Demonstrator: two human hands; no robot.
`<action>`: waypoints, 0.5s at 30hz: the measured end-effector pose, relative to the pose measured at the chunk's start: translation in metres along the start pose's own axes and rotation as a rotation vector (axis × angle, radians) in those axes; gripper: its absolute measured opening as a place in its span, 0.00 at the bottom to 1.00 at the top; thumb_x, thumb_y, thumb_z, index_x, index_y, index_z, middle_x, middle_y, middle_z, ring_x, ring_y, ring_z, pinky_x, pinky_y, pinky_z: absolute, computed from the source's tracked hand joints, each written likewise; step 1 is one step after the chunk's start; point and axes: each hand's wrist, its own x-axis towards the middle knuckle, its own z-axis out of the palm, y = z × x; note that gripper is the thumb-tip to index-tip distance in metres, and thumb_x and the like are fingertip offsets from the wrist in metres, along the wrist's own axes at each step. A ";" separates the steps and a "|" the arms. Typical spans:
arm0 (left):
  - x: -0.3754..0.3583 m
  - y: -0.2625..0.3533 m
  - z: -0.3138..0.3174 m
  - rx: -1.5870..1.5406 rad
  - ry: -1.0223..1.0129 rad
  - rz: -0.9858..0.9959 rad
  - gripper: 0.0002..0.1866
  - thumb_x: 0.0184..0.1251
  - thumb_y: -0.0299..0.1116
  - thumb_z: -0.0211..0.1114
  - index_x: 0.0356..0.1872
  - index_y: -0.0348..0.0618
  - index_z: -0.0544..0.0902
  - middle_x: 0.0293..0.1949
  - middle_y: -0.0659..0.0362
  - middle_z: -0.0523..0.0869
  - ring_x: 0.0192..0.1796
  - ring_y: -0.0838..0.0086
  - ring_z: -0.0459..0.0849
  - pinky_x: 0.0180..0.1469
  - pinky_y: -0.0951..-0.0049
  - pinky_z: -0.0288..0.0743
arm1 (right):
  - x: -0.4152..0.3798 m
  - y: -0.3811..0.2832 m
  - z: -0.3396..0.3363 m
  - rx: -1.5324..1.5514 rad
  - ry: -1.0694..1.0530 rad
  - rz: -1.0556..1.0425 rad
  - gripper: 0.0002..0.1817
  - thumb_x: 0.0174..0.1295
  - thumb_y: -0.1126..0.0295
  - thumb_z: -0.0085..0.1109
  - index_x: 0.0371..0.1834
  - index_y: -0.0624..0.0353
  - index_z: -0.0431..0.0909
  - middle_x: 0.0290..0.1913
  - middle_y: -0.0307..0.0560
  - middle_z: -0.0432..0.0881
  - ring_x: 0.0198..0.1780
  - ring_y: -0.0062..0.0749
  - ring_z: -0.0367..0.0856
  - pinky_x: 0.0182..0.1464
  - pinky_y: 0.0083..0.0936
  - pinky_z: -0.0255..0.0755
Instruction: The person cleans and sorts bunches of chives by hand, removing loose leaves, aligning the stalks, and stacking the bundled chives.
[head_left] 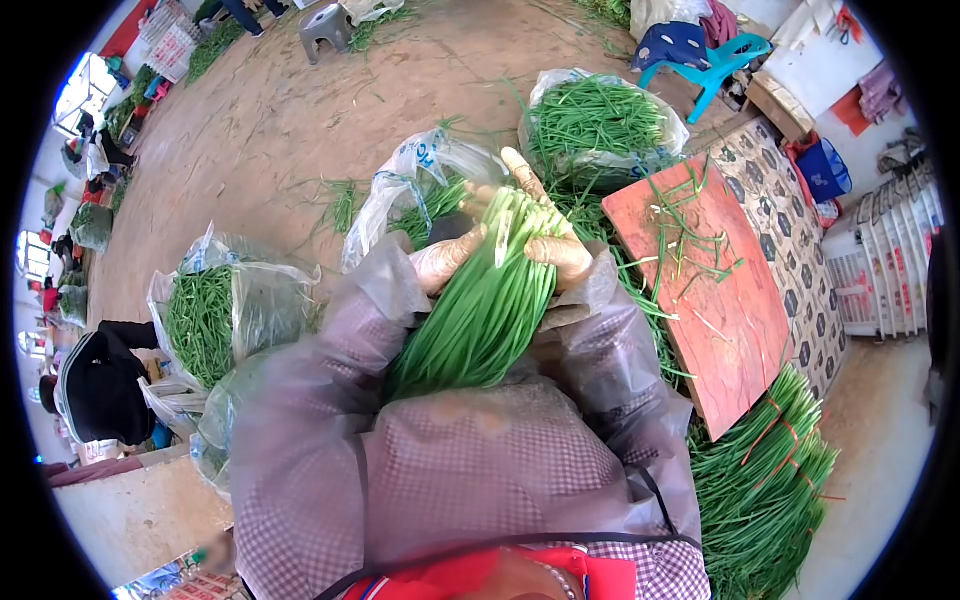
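A thick bunch of garlic chives [480, 318] lies against my front, its pale cut ends pointing away from me and its green leaves toward my lap. My left hand [448, 258], in a light glove, grips the bunch from the left with the thumb on top. From the right my right hand [562, 252], gloved alike, also clasps it near the pale ends, one finger stretched out beyond. The undersides of both hands are hidden. Just past my left hand stands an open plastic bag [380, 190] with more chives.
To the right sits a red board [705, 310] with loose chive scraps. Tied chive bundles [765, 490] are stacked below it. Filled bags stand ahead [600, 115] and at left [200, 320]. Further off are a turquoise chair [712, 70], a grey stool [325, 30] and white crates [890, 265].
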 end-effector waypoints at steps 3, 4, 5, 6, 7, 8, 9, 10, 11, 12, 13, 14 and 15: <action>0.005 -0.002 -0.005 0.033 -0.035 -0.051 0.30 0.69 0.56 0.51 0.61 0.44 0.71 0.55 0.58 0.78 0.56 0.75 0.74 0.58 0.74 0.68 | -0.004 -0.010 0.010 -0.052 0.096 0.065 0.51 0.45 0.67 0.68 0.73 0.57 0.47 0.54 0.54 0.75 0.57 0.43 0.74 0.61 0.38 0.66; 0.005 -0.001 -0.005 0.068 -0.038 -0.068 0.28 0.69 0.54 0.52 0.61 0.45 0.71 0.54 0.59 0.78 0.54 0.75 0.76 0.56 0.75 0.69 | -0.006 -0.013 0.010 -0.099 0.149 0.126 0.49 0.46 0.68 0.68 0.72 0.58 0.50 0.51 0.53 0.77 0.55 0.41 0.76 0.59 0.36 0.69; 0.006 -0.001 -0.008 0.068 -0.041 -0.067 0.28 0.69 0.54 0.52 0.61 0.45 0.71 0.54 0.59 0.78 0.54 0.75 0.76 0.56 0.75 0.69 | -0.008 -0.009 0.006 -0.021 0.144 0.081 0.37 0.52 0.75 0.63 0.68 0.60 0.60 0.46 0.49 0.81 0.46 0.34 0.80 0.54 0.31 0.71; 0.005 -0.001 -0.012 0.226 -0.027 0.021 0.27 0.69 0.53 0.52 0.59 0.43 0.73 0.52 0.60 0.79 0.51 0.76 0.76 0.55 0.75 0.70 | -0.010 -0.008 0.002 -0.023 0.146 0.080 0.37 0.52 0.75 0.63 0.68 0.60 0.60 0.46 0.49 0.81 0.46 0.34 0.80 0.54 0.31 0.71; 0.005 0.000 -0.016 0.384 -0.012 0.110 0.26 0.70 0.52 0.53 0.56 0.41 0.74 0.49 0.61 0.80 0.49 0.77 0.77 0.53 0.75 0.71 | -0.011 -0.007 -0.003 -0.051 0.202 0.075 0.34 0.52 0.76 0.62 0.66 0.60 0.63 0.45 0.48 0.81 0.46 0.33 0.80 0.53 0.30 0.71; 0.007 0.003 -0.019 0.384 -0.012 0.108 0.26 0.70 0.52 0.53 0.56 0.41 0.74 0.49 0.61 0.80 0.49 0.77 0.77 0.53 0.75 0.71 | -0.011 -0.006 -0.004 -0.079 0.257 0.070 0.30 0.53 0.78 0.60 0.63 0.61 0.66 0.45 0.47 0.81 0.47 0.32 0.79 0.53 0.29 0.72; 0.008 0.007 -0.021 0.375 0.038 0.202 0.25 0.70 0.52 0.52 0.53 0.40 0.75 0.47 0.61 0.80 0.47 0.78 0.77 0.52 0.76 0.71 | -0.011 -0.009 0.003 -0.049 0.294 0.049 0.27 0.54 0.80 0.59 0.60 0.61 0.70 0.45 0.45 0.81 0.47 0.30 0.79 0.52 0.27 0.72; 0.008 0.010 -0.022 0.366 0.089 0.299 0.25 0.70 0.53 0.52 0.51 0.39 0.76 0.44 0.62 0.81 0.45 0.80 0.77 0.50 0.76 0.71 | -0.011 -0.008 0.004 -0.047 0.293 0.048 0.27 0.54 0.80 0.59 0.60 0.61 0.70 0.45 0.45 0.81 0.47 0.30 0.79 0.52 0.27 0.72; 0.005 0.013 -0.020 0.353 0.220 0.390 0.18 0.68 0.47 0.57 0.42 0.41 0.80 0.37 0.64 0.81 0.37 0.82 0.75 0.43 0.78 0.70 | -0.010 -0.007 0.004 -0.047 0.312 0.044 0.26 0.54 0.80 0.59 0.59 0.61 0.71 0.45 0.45 0.81 0.47 0.30 0.79 0.52 0.26 0.73; 0.005 0.011 -0.018 0.352 0.223 0.390 0.18 0.68 0.47 0.57 0.42 0.41 0.80 0.37 0.64 0.81 0.37 0.82 0.75 0.43 0.78 0.70 | -0.010 -0.007 0.005 -0.047 0.332 0.042 0.25 0.54 0.81 0.59 0.58 0.61 0.72 0.45 0.45 0.81 0.46 0.30 0.80 0.51 0.26 0.73; 0.007 0.008 -0.014 0.449 0.226 0.454 0.15 0.65 0.43 0.61 0.40 0.41 0.80 0.35 0.66 0.80 0.34 0.84 0.73 0.40 0.80 0.68 | -0.009 -0.006 0.005 -0.047 0.330 0.044 0.25 0.54 0.81 0.59 0.58 0.61 0.72 0.45 0.45 0.81 0.46 0.30 0.80 0.51 0.26 0.73; 0.008 0.006 -0.010 0.546 0.229 0.516 0.12 0.63 0.39 0.65 0.38 0.41 0.81 0.33 0.68 0.79 0.31 0.85 0.71 0.37 0.81 0.67 | -0.007 -0.005 0.004 -0.112 0.352 0.022 0.24 0.54 0.81 0.59 0.57 0.61 0.72 0.44 0.45 0.82 0.46 0.30 0.80 0.51 0.26 0.73; -0.001 0.016 0.003 0.618 0.262 0.362 0.09 0.59 0.29 0.67 0.39 0.42 0.78 0.34 0.67 0.79 0.35 0.84 0.75 0.41 0.82 0.69 | -0.006 -0.004 0.003 -0.176 0.376 -0.001 0.23 0.54 0.81 0.59 0.56 0.62 0.73 0.44 0.44 0.82 0.46 0.30 0.80 0.50 0.26 0.73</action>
